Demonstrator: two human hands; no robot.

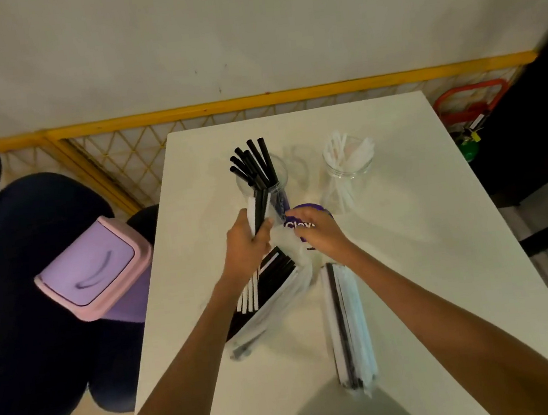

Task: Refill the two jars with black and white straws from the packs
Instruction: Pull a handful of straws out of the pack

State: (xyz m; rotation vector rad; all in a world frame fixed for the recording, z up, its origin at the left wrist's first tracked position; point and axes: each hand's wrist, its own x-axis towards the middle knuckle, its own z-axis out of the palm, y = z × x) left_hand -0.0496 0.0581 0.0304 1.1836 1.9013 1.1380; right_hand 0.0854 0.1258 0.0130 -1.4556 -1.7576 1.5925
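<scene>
A white table fills the middle of the frame, with a purple bin off its edge at the left. Two clear packs lie on the lower half: the left pack slants under the left forearm and has black straws showing in it, and the right pack runs straight towards the bottom edge, mostly white with one dark straw. Two glass jars stand upper centre: the left jar has a fair fan of black straws, and the right jar holds white straws. The left hand, at centre, has its fingers wrapped round a bundle of black and white straws, its upper end just below the left jar. The right hand, just beside it, curls its fingers down over crumpled clear wrap and a purple label. Whether it pinches anything I cannot tell. Judging by this, the refill is partly done: both jars have some straws, while both packs remain well stocked and the bundle has yet to be sorted by colour.
</scene>
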